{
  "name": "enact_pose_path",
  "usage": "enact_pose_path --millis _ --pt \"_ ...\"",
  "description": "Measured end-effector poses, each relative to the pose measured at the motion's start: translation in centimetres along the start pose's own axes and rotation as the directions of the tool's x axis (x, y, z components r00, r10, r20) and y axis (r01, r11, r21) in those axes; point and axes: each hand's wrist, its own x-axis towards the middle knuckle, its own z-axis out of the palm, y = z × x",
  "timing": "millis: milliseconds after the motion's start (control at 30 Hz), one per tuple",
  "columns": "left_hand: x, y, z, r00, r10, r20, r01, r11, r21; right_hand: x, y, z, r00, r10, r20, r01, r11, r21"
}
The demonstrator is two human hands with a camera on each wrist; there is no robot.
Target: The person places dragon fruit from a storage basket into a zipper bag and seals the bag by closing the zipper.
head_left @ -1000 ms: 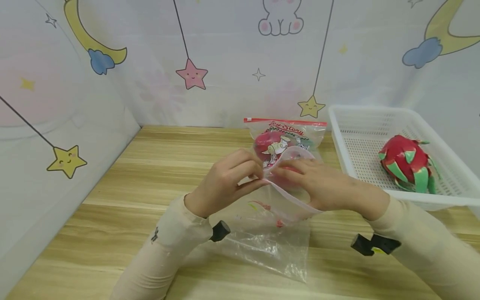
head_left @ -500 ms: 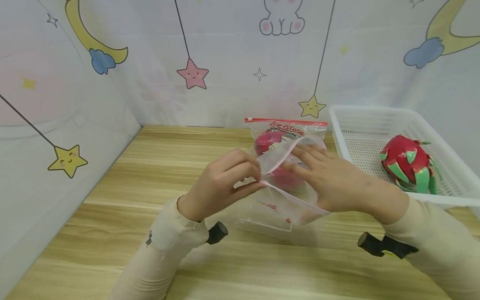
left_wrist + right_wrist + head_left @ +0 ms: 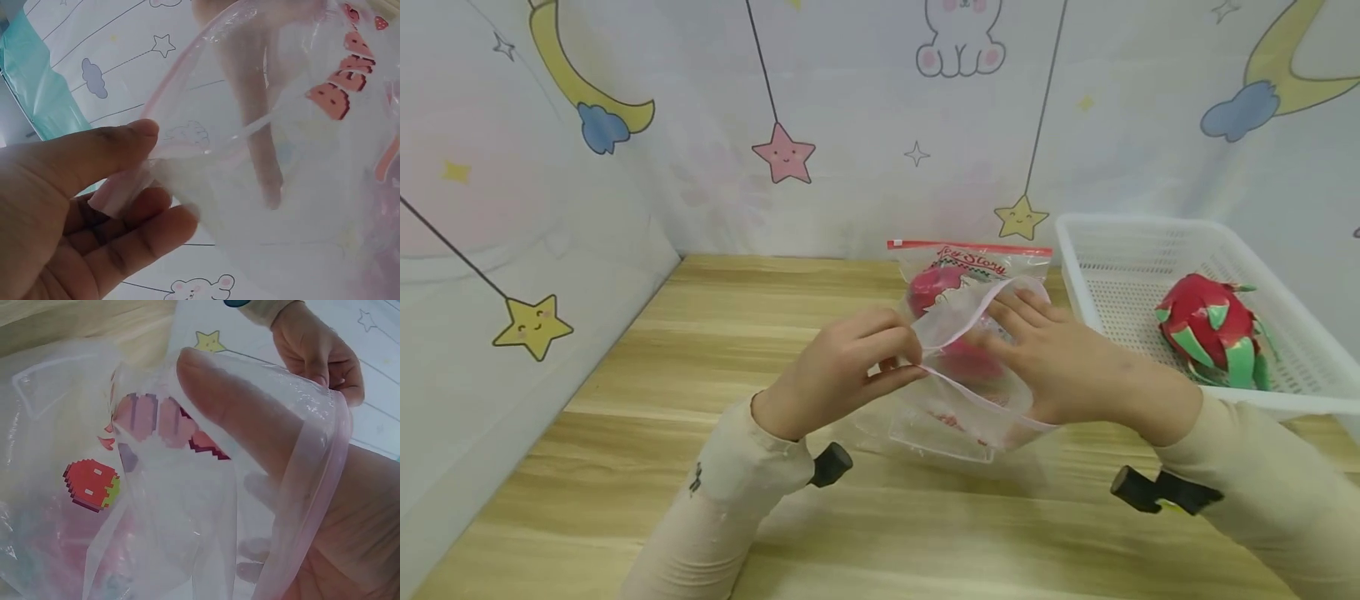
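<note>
A clear plastic zip bag [image 3: 951, 400] with a pink rim is held up over the table, its mouth spread apart. At the rim's left corner my left hand [image 3: 850, 367] pinches the plastic between thumb and fingers. My right hand [image 3: 1075, 367] reaches into the mouth from the right. In the right wrist view its thumb [image 3: 244, 419] shows straight through the film, beside strawberry and letter prints. Behind stands a second clear bag [image 3: 1026, 265] with a red slider strip, Toy Story lettering and something pinkish-red inside, partly hidden by the first bag and my right hand.
On the right stands a white perforated plastic basket [image 3: 1078, 283] holding a red dragon fruit [image 3: 1210, 321] with green scales. A patterned cloth wall [image 3: 850, 100] closes off the wooden table [image 3: 715, 333] at the back and left.
The bag's mouth has spread wider as my right hand shifted to the right with fingers straighter. The bag's lower end has drawn up, away from the table's front. My left hand keeps its pinch.
</note>
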Motion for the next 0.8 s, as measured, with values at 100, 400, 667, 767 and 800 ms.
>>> enact_pose_path --millis 100,400,667,767,800 --pt "-0.1 -0.3 0.2 0.996 -0.055 0.064 0.057 0.998 -0.039 0.0 0.1 1.0 1.000 -0.005 -0.013 0.005 1.000 0.002" --pt "-0.5 -1.0 1.1 0.966 -0.176 0.191 0.190 0.980 -0.055 0.0 0.5 2.9 0.999 0.026 0.019 -0.027 0.998 0.057" --pt "-0.4 -1.1 1.4 0.962 -0.195 0.194 0.205 0.978 -0.033 0.2 0.9 3.3 0.999 -0.008 -0.031 0.011 0.994 0.109" --pt "-0.4 -1.1 1.4 0.961 -0.197 0.195 0.208 0.978 -0.035 0.2 1.0 3.2 0.999 -0.012 -0.044 0.018 0.988 0.156" --pt "-0.4 -1.1 1.4 0.961 -0.198 0.195 0.208 0.977 -0.035 0.2 1.1 3.1 0.999 -0.007 -0.044 0.015 0.984 0.178"
